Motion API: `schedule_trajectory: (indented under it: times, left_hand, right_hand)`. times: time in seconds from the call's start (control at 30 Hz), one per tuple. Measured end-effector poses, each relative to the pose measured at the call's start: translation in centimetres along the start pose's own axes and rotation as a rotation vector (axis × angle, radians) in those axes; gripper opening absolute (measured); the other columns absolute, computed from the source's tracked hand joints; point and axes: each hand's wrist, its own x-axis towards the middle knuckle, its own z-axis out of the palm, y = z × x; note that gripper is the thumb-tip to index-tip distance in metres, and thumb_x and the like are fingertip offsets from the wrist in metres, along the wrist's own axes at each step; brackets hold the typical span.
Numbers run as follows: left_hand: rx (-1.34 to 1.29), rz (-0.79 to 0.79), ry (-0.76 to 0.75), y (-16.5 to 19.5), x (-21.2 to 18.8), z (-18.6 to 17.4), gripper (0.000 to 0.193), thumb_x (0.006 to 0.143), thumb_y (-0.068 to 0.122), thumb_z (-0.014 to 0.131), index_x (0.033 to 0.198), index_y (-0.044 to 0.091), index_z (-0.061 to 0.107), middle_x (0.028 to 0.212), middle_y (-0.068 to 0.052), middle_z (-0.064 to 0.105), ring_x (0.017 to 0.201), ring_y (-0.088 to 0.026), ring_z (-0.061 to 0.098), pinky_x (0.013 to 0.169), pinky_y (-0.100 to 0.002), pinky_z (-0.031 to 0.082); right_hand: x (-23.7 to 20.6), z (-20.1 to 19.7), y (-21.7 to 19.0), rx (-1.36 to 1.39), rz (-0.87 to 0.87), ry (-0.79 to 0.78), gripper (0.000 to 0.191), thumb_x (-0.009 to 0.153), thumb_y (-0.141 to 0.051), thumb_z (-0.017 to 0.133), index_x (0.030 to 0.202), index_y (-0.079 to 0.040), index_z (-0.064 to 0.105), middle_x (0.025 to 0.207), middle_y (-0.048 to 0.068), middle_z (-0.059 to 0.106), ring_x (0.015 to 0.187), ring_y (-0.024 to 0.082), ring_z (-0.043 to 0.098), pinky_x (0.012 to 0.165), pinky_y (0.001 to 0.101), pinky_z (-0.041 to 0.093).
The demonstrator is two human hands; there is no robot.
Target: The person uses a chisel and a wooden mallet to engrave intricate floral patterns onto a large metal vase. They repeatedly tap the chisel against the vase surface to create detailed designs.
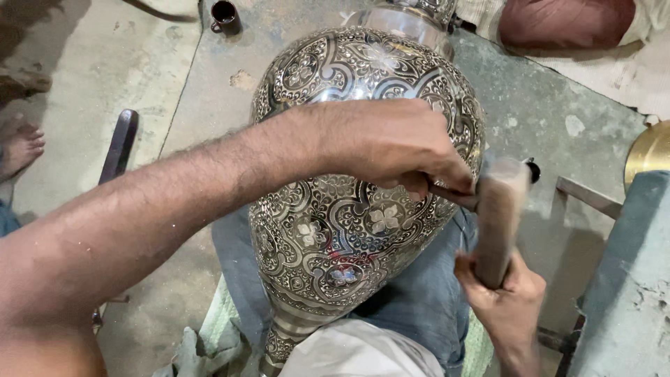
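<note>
the large engraved metal vase [363, 174] lies on its side across the person's lap, on the blue trousers [426, 293], with its narrow foot toward the body and its wide shoulder pointing away over the concrete floor [160, 91]. the left hand [391, 150] rests on the belly of the vase and its fingers are closed around a thin chisel [453, 195], whose tip seems to touch the metal near the right side of the belly. the right hand [506, 297] is closed around the handle of a wooden mallet [499, 216], which is blurred, just beside the end of the chisel. judging from the surface, the work looks far along: almost all the visible side already carries dense floral and scroll pattern, with small flowers in pale and bluish tones; i cannot see the hidden side. i cannot see into the vase, as its mouth is turned away. a small dark cup [225, 15] stands on the floor well apart, and its inside looks dark, so what it holds i cannot tell. another person's bare foot [19, 146] is at the left edge.
</note>
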Motion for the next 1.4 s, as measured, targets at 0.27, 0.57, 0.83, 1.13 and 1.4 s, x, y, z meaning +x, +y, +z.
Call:
schedule_trajectory:
  times: [0.27,0.57,0.83,1.13,1.4]
  left_hand:
    - [0.004,-0.027,-0.099,0.2,0.3,-0.3,0.014,0.085,0.010,0.076,0.099,0.012,0.072,0.074,-0.002,0.076,0.069,-0.015,0.075,0.059,-0.039,0.059]
    - [0.013,-0.002,-0.079,0.0,0.1,-0.3,0.020,0.085,0.010,0.076,0.105,0.012,0.072,0.072,-0.002,0.075,0.065,-0.016,0.073,0.055,-0.039,0.058]
    - [-0.006,-0.039,-0.089,-0.1,-0.4,-0.1,0.019,0.088,0.011,0.074,0.107,0.014,0.073,0.069,-0.001,0.073,0.061,-0.012,0.071,0.050,-0.036,0.055]
    - [0.036,-0.022,-0.041,0.1,-1.1,-0.5,0.012,0.085,0.008,0.076,0.096,0.009,0.071,0.065,-0.001,0.070,0.061,-0.015,0.069,0.053,-0.040,0.053]
    - [-0.038,-0.130,-0.030,0.2,-1.4,-0.3,0.022,0.087,0.009,0.075,0.108,0.014,0.073,0.073,-0.001,0.074,0.064,-0.011,0.072,0.054,-0.036,0.058]
  right_hand:
    - [-0.9,1.4,0.9,0.466,0.032,0.155,0.026,0.085,-0.004,0.083,0.094,-0.006,0.059,0.081,0.004,0.068,0.070,0.008,0.066,0.063,0.0236,0.054]
    - [-1.2,1.2,2.1,0.301,-0.002,0.128,0.023,0.083,0.002,0.082,0.091,-0.002,0.061,0.077,0.008,0.067,0.067,0.013,0.064,0.060,0.0274,0.053]
    - [-1.9,1.4,3.3,0.275,0.023,0.084,0.019,0.088,-0.004,0.081,0.099,-0.001,0.065,0.079,0.008,0.069,0.067,0.011,0.066,0.059,0.0253,0.053]
    - [-1.4,0.9,0.4,0.299,0.022,0.049,0.041,0.087,-0.003,0.077,0.123,-0.001,0.058,0.077,0.006,0.069,0.065,0.008,0.064,0.060,0.0241,0.051]
    - [-1.0,0.6,0.2,0.529,-0.017,0.133,0.061,0.096,-0.007,0.072,0.147,-0.001,0.040,0.077,0.001,0.061,0.069,0.005,0.059,0.066,0.0217,0.048]
